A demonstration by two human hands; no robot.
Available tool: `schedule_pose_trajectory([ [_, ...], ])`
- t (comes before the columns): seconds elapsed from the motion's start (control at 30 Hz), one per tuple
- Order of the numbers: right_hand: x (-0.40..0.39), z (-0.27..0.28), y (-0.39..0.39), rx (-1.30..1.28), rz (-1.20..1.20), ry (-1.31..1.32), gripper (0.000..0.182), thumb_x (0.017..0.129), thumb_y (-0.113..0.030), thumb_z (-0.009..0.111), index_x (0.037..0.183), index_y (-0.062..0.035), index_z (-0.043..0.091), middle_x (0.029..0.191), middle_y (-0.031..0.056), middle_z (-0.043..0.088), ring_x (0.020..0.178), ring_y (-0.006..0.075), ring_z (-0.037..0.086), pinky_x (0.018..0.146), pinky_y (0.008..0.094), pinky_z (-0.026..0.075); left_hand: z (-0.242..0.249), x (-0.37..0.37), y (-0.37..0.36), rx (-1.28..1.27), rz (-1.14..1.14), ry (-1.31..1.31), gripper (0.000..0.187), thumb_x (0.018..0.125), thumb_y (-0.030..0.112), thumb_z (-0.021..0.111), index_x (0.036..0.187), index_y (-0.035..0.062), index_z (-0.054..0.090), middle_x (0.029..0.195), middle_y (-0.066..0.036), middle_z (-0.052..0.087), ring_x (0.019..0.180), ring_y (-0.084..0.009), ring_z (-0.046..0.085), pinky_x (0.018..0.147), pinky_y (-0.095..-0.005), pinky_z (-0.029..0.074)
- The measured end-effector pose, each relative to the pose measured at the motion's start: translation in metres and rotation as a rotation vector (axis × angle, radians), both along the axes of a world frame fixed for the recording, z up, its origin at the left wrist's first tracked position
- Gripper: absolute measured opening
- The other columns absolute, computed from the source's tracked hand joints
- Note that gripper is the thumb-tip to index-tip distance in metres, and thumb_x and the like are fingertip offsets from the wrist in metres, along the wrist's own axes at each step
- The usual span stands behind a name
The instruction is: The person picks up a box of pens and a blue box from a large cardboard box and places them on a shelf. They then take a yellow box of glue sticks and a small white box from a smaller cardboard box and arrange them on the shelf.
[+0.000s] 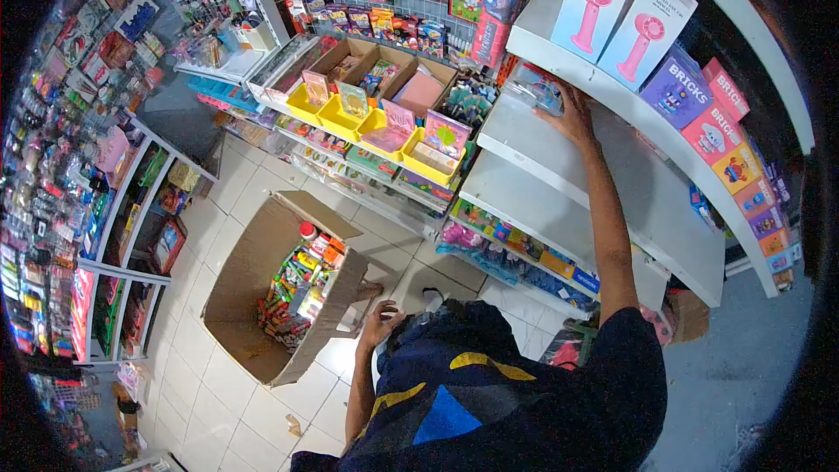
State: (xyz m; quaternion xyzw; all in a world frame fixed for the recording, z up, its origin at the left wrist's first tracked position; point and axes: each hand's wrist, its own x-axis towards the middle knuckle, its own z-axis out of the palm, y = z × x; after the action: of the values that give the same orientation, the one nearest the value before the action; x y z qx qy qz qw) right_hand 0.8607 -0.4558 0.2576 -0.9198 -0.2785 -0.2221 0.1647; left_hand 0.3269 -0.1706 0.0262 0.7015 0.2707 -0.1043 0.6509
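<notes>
My right hand (pixel 572 115) reaches out over the white shelf (pixel 594 157). Its fingers are curled against the side of a clear plastic package (pixel 535 90) at the shelf's far end; what is inside the package is too small to make out. Close to my body, my left hand (pixel 380 325) hangs with loosely bent fingers and holds nothing I can see. Beside it on the floor stands an open cardboard box (pixel 234 284), with many small colourful bottles and tubes (pixel 301 284) heaped inside.
Yellow bins (pixel 336 121) with boxed goods line the display ahead. Handheld fan boxes (pixel 597 0) and "BRICKS" boxes (pixel 677 87) stand on the upper right shelf. Packed racks (pixel 96 175) run along the left. Tiled floor (pixel 210 350) surrounds the cardboard box.
</notes>
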Motion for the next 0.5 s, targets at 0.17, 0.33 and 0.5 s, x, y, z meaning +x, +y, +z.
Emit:
schedule_pose_trajectory([
  [0.17,-0.002,0.002,-0.002,-0.038,0.016,-0.052,0.09,0.064,-0.06,0.073,0.134,-0.0132,0.041,0.137,0.0197,0.039,0.127,0.0365,0.038,0.103,0.0501,0.031,-0.015,-0.004,0.004,0.054,-0.054,-0.024,0.058,0.08,0.041,0.071,0.119,0.0037,0.049,0.104,-0.016,0.061,0.094,-0.022,0.06,0.079,-0.0346,0.048],
  [0.33,-0.011,0.007,0.001,0.049,0.028,-0.062,0.088,0.065,-0.059,0.072,0.133,-0.0118,0.042,0.135,0.0201,0.041,0.127,0.0367,0.036,0.104,0.0505,0.028,-0.005,-0.003,0.005,0.032,-0.023,0.004,0.058,0.08,0.037,0.072,0.119,0.0018,0.049,0.105,-0.017,0.061,0.092,-0.0213,0.06,0.077,-0.0344,0.049],
  [0.5,-0.026,0.017,0.012,0.149,0.052,-0.156,0.072,0.07,-0.047,0.074,0.126,-0.0096,0.048,0.126,0.0191,0.049,0.12,0.0355,0.043,0.101,0.0487,0.032,-0.005,-0.022,0.016,0.053,0.031,-0.063,0.057,0.081,0.034,0.071,0.118,-0.0026,0.048,0.101,-0.016,0.062,0.089,-0.0214,0.061,0.074,-0.0328,0.05],
])
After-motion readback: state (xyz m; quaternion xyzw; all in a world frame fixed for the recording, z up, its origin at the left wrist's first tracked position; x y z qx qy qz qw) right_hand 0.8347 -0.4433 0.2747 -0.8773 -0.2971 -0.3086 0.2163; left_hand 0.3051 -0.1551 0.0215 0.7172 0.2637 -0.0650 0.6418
